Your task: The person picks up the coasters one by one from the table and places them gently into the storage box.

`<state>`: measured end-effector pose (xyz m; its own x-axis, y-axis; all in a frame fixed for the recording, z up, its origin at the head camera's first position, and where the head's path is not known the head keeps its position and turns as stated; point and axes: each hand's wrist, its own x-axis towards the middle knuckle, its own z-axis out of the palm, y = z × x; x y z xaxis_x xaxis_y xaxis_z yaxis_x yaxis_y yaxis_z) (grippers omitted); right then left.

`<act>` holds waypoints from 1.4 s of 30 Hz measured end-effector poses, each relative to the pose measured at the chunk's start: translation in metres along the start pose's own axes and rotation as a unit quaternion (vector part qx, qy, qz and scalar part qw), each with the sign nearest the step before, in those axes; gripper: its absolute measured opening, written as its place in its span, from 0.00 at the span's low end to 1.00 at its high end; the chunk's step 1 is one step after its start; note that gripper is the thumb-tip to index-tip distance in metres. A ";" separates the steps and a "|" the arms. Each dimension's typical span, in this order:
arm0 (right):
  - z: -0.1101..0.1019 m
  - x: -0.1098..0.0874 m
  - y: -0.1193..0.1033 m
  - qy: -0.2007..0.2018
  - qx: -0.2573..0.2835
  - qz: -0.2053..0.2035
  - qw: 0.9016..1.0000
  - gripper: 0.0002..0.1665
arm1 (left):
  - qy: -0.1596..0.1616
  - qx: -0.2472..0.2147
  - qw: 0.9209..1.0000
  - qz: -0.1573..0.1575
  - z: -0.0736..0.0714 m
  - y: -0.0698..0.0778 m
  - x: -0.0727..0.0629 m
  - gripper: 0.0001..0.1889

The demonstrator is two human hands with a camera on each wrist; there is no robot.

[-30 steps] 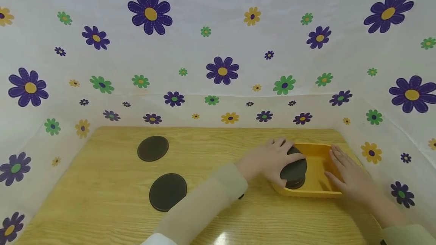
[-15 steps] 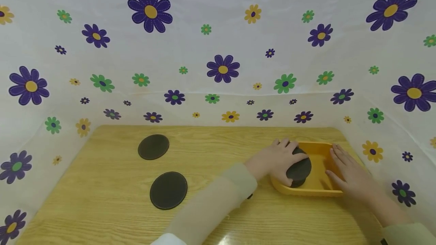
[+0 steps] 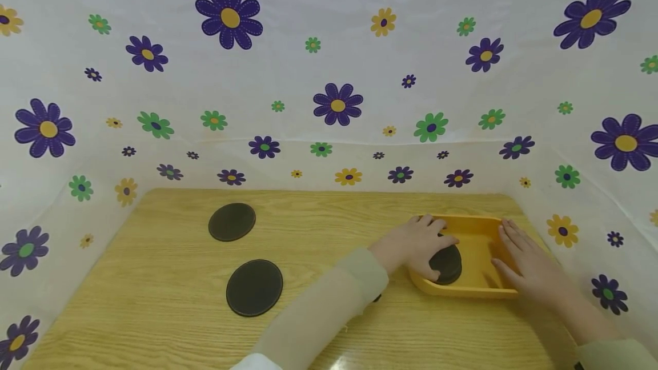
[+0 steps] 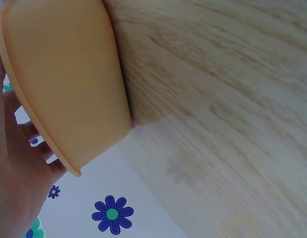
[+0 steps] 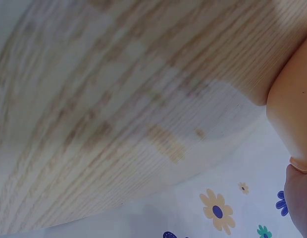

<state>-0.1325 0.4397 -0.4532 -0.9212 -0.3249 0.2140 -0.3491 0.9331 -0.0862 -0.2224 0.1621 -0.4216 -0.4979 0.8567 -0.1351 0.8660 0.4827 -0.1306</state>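
In the head view my left hand (image 3: 418,247) reaches over the left end of a yellow plastic tray (image 3: 478,292). Its thumb and fingers are curled round a round black coaster (image 3: 446,261), which lies low in the tray on what looks like a stack. My right hand (image 3: 532,267) rests on the tray's right rim, fingers straight and thumb over the inside. In the left wrist view the left hand (image 4: 20,173) shows beyond the tray's outer wall (image 4: 69,84). At the right wrist view's edge, part of the right hand (image 5: 299,198) touches the rim.
Two more black coasters lie flat on the left of the wooden table, a far one (image 3: 232,222) and a nearer one (image 3: 254,288). A white flowered cloth (image 3: 288,73) stands as walls round the back and sides.
My left hand has shifted slightly right and the black coaster, tilted before, has come down onto the stack inside the tray. My right hand stays on the rim.
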 end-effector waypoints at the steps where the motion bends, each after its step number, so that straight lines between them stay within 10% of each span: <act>1: 0.000 0.000 0.000 0.000 0.000 0.000 1.000 0.43 | 0.002 0.002 1.000 0.000 0.000 0.000 0.000 0.43; 19: -0.001 -0.002 -0.001 -0.001 0.005 -0.001 1.000 0.43 | 0.027 0.010 1.000 0.004 0.002 -0.010 -0.019 0.38; 42: -0.001 -0.002 0.000 0.005 -0.004 -0.009 1.000 0.43 | 0.092 -0.001 0.995 -0.025 0.012 -0.031 -0.079 0.36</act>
<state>-0.1309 0.4401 -0.4528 -0.9127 -0.3403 0.2262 -0.3645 0.9282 -0.0743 -0.2105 0.0776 -0.4188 -0.5237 0.8501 0.0546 0.8402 0.5261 -0.1315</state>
